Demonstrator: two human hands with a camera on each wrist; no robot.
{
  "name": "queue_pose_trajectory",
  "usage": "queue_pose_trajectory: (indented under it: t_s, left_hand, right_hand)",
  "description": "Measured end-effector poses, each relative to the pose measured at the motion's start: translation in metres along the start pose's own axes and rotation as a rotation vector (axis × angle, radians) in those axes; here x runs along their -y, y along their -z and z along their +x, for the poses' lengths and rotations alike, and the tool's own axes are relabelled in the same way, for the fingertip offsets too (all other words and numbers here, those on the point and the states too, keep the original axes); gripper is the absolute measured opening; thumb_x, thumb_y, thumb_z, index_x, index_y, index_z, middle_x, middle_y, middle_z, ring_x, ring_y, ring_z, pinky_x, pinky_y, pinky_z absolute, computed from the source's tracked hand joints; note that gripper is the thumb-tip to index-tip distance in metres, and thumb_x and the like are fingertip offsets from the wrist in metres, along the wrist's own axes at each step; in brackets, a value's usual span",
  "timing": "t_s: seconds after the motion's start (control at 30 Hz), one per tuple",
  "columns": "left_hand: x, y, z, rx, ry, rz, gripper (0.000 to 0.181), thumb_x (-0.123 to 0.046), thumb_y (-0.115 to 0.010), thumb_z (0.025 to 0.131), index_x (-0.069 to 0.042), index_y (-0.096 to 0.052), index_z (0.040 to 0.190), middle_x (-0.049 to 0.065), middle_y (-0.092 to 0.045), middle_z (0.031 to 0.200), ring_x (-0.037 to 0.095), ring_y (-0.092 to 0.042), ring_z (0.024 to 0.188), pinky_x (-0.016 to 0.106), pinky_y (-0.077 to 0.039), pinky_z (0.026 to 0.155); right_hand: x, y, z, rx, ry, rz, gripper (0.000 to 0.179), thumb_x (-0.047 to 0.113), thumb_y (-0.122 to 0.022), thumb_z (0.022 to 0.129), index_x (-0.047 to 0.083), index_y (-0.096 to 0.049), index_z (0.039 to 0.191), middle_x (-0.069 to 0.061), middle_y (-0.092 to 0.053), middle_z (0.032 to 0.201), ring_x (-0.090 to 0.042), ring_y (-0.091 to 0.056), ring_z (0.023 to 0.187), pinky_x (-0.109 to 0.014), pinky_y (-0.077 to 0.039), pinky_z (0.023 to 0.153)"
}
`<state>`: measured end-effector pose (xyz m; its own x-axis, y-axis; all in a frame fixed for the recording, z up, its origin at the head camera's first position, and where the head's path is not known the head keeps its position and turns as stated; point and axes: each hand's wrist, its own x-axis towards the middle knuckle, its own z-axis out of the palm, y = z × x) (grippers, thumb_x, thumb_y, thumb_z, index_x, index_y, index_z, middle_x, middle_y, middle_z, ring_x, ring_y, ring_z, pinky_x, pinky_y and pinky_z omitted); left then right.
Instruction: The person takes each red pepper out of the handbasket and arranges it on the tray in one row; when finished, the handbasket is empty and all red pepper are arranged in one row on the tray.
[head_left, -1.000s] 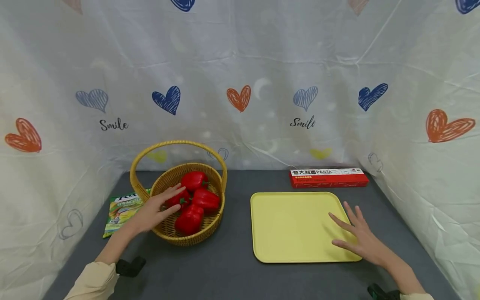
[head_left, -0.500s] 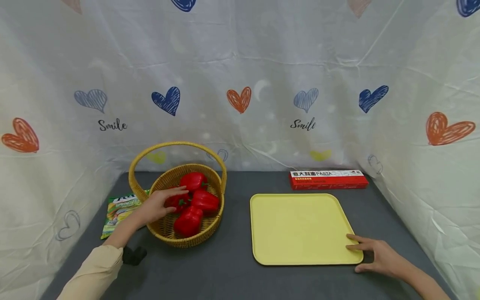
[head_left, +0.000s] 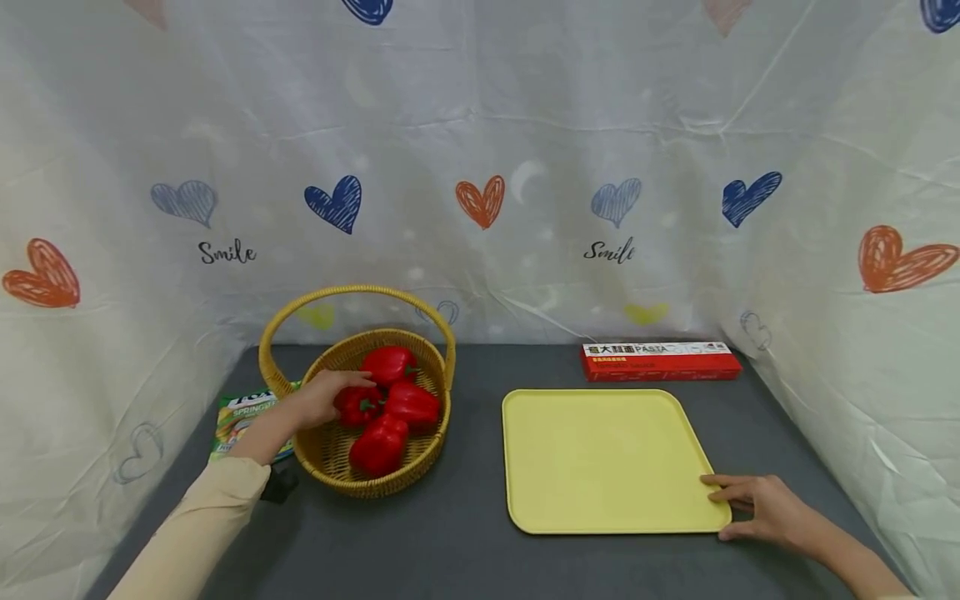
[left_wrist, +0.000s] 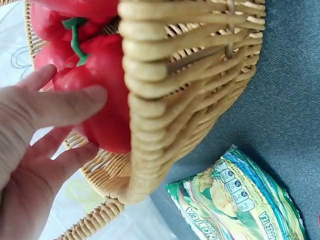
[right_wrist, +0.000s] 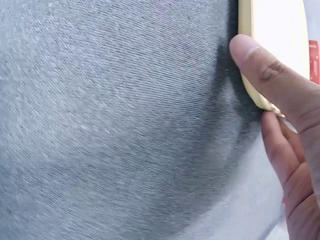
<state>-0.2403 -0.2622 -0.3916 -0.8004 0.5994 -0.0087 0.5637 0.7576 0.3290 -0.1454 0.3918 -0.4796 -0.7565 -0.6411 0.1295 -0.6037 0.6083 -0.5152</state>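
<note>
In the head view, my left hand (head_left: 318,402) reaches over the left rim of a yellow wicker basket (head_left: 371,486). Inside lie several red bell peppers; the leftmost bell pepper (head_left: 358,407) is the one I hold. The left wrist view has my thumb across the front of this bell pepper (left_wrist: 107,75), near its green stem, with the other fingers around its far side. On the right, my right hand (head_left: 776,510) grips the near right corner of a yellow tray (head_left: 607,462). My thumb presses the tray's edge (right_wrist: 245,25) in the right wrist view.
A red pasta box (head_left: 660,367) lies behind the tray. Left of the basket is a green and yellow packet (head_left: 243,412), partly hidden by my left arm. The basket's tall handle (head_left: 356,289) arches above it. A printed curtain (head_left: 480,275) encloses the grey table.
My left hand has lowered into the basket and closed around the left bell pepper. The right hand has come down from above the tray and taken hold of its near right corner.
</note>
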Motion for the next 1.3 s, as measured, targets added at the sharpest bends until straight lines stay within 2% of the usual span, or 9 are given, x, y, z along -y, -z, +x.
queue_pose_trajectory:
  t_s: [0.1, 0.2, 0.37, 0.5, 0.63, 0.87, 1.03, 1.2, 1.3]
  left_hand:
    - [0.005, -0.003, 0.000, -0.025, -0.013, 0.032, 0.060, 0.027, -0.065, 0.064, 0.006, -0.063, 0.119, 0.028, -0.053, 0.130, 0.047, -0.051, 0.115, 0.046, -0.052, 0.084]
    - [0.010, -0.005, 0.001, -0.065, -0.022, 0.027, 0.056, 0.024, -0.069, 0.066, 0.005, -0.063, 0.118, 0.027, -0.055, 0.127, 0.047, -0.051, 0.114, 0.054, -0.047, 0.091]
    - [0.014, -0.006, 0.006, -0.103, 0.003, -0.016, 0.049, 0.008, -0.079, 0.071, 0.004, -0.062, 0.116, 0.025, -0.057, 0.122, 0.045, -0.051, 0.114, 0.056, -0.043, 0.094]
    - [0.014, -0.006, 0.009, -0.087, 0.069, -0.065, 0.050, -0.001, -0.080, 0.074, 0.004, -0.060, 0.120, 0.025, -0.055, 0.122, 0.045, -0.050, 0.114, 0.057, -0.042, 0.095]
    - [0.014, -0.005, 0.011, -0.075, 0.123, -0.061, 0.055, -0.005, -0.081, 0.075, 0.006, -0.058, 0.124, 0.028, -0.051, 0.123, 0.048, -0.048, 0.115, 0.057, -0.042, 0.095]
    - [0.014, -0.004, 0.011, -0.106, 0.148, -0.078, 0.056, -0.003, -0.081, 0.073, 0.010, -0.055, 0.121, 0.030, -0.055, 0.120, 0.048, -0.050, 0.112, 0.057, -0.043, 0.094]
    - [0.018, -0.004, 0.007, -0.130, 0.167, -0.096, 0.060, -0.005, -0.081, 0.074, 0.010, -0.054, 0.125, 0.031, -0.051, 0.122, 0.051, -0.046, 0.114, 0.060, -0.041, 0.094]
    - [0.020, -0.004, 0.002, -0.126, 0.248, -0.183, 0.063, -0.007, -0.080, 0.075, 0.008, -0.052, 0.129, 0.029, -0.055, 0.119, 0.048, -0.051, 0.108, 0.055, -0.049, 0.085]
    - [0.018, -0.003, -0.002, -0.152, 0.287, -0.220, 0.063, -0.009, -0.081, 0.075, 0.006, -0.053, 0.130, 0.028, -0.058, 0.115, 0.043, -0.055, 0.101, 0.051, -0.052, 0.080]
  right_hand:
    - [0.000, -0.002, -0.001, -0.015, -0.029, 0.037, 0.049, 0.034, -0.082, 0.071, -0.005, -0.073, 0.099, 0.006, -0.063, 0.123, 0.009, -0.052, 0.107, -0.009, -0.050, 0.068]
    - [0.001, -0.004, -0.003, -0.031, -0.058, 0.067, 0.050, 0.035, -0.081, 0.071, -0.006, -0.073, 0.099, 0.009, -0.062, 0.124, 0.011, -0.051, 0.107, -0.010, -0.051, 0.067]
    - [0.001, -0.003, -0.003, -0.047, -0.043, 0.064, 0.048, 0.034, -0.082, 0.071, -0.004, -0.074, 0.098, 0.003, -0.064, 0.123, 0.009, -0.052, 0.107, -0.009, -0.050, 0.068]
    - [0.001, -0.002, -0.002, -0.040, -0.036, 0.059, 0.047, 0.034, -0.082, 0.071, -0.003, -0.074, 0.098, 0.000, -0.064, 0.123, 0.009, -0.051, 0.108, -0.009, -0.050, 0.068]
    - [0.002, -0.002, -0.002, -0.029, -0.045, 0.056, 0.047, 0.034, -0.082, 0.072, -0.003, -0.074, 0.099, -0.001, -0.064, 0.123, 0.008, -0.052, 0.108, -0.009, -0.051, 0.068]
    - [0.002, -0.003, -0.002, -0.036, -0.034, 0.052, 0.045, 0.033, -0.082, 0.072, -0.003, -0.074, 0.098, -0.003, -0.064, 0.123, 0.008, -0.052, 0.108, -0.010, -0.051, 0.068]
    - [0.002, -0.003, -0.002, -0.025, -0.040, 0.062, 0.045, 0.033, -0.082, 0.073, -0.004, -0.074, 0.099, -0.001, -0.064, 0.124, 0.006, -0.054, 0.106, -0.012, -0.052, 0.067]
    - [0.002, -0.003, -0.002, -0.014, -0.065, 0.067, 0.046, 0.033, -0.082, 0.072, -0.004, -0.074, 0.099, -0.002, -0.064, 0.124, 0.006, -0.055, 0.104, -0.013, -0.053, 0.067]
    - [0.003, -0.003, -0.001, -0.009, -0.086, 0.068, 0.047, 0.034, -0.082, 0.072, -0.004, -0.074, 0.099, -0.004, -0.064, 0.123, 0.006, -0.056, 0.104, -0.014, -0.053, 0.067]
